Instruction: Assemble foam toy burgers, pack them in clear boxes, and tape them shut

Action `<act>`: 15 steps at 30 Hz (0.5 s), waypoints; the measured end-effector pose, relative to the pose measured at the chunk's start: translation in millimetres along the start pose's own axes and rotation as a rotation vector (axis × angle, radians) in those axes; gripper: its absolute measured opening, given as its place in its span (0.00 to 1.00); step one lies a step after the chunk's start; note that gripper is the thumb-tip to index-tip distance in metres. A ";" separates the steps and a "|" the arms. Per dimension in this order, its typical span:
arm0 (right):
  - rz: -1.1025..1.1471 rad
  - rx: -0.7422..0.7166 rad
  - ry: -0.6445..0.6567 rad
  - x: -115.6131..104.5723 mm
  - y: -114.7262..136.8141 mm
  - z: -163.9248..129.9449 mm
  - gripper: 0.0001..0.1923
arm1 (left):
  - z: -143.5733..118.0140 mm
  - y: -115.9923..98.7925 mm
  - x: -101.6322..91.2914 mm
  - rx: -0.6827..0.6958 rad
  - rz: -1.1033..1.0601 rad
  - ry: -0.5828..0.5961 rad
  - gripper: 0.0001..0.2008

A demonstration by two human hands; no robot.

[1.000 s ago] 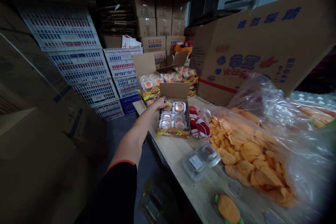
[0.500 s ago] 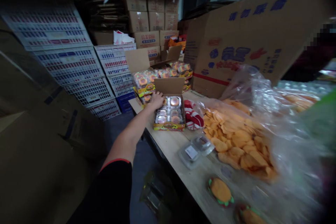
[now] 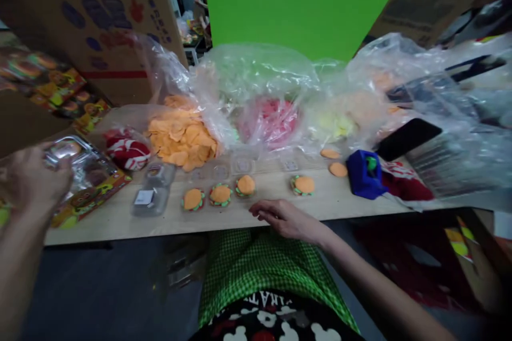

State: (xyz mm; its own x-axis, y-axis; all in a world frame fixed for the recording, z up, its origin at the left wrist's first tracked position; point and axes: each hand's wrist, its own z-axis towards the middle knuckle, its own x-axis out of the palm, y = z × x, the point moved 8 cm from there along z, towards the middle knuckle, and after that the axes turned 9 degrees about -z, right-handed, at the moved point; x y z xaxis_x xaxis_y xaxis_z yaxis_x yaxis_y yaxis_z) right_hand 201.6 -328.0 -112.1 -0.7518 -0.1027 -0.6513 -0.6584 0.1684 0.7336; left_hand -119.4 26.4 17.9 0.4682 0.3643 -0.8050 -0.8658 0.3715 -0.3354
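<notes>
My left hand [image 3: 38, 178], smeared by motion, is at the left side of an open display box [image 3: 94, 197]. Its fingers touch or almost touch a clear plastic pack [image 3: 66, 149] there; whether they grip it is unclear. Over the table's front edge, my right hand [image 3: 278, 217] holds nothing, its fingers loosely bent and slightly apart. Just beyond it stand toy-like burgers with orange tops: one burger [image 3: 245, 186] lies up and left of the fingers, another burger [image 3: 303, 185] up and right. A clear clamshell case [image 3: 154, 192] lies opened out near the display box.
Along the back, plastic bags hold orange discs [image 3: 182, 136], pink pieces [image 3: 276, 117] and pale yellow pieces [image 3: 336, 125]. A blue tape dispenser [image 3: 366, 173] stands right, beside a dark slab [image 3: 410, 138]. Red-and-white cloth [image 3: 127, 149] lies left. A large carton [image 3: 100, 16] and green panel [image 3: 304, 5] rise behind.
The view has swung right and down to the table in front of me. My right hand has come into view. My left hand is still by the display box, now at the far left.
</notes>
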 end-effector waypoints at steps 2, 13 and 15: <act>-0.061 0.069 -0.106 -25.3 -33.2 -17.7 0.16 | -42.3 -34.6 3.6 -0.003 -0.215 -0.037 0.20; -0.849 0.193 -0.217 -130.1 -149.5 20.3 0.23 | -314.7 -324.2 155.7 0.065 -0.987 0.951 0.25; -0.866 0.176 -0.177 -128.0 -149.6 34.3 0.19 | -322.5 -349.3 177.1 0.115 -0.949 0.882 0.37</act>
State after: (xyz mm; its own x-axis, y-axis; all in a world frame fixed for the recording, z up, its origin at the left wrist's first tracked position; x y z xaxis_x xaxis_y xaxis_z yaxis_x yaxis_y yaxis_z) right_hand 397.5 -306.5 -145.2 0.0313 -0.1138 -0.9930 -0.9660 0.2516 -0.0593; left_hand 208.9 -314.3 -165.3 0.5741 -0.7442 -0.3414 -0.2225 0.2595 -0.9398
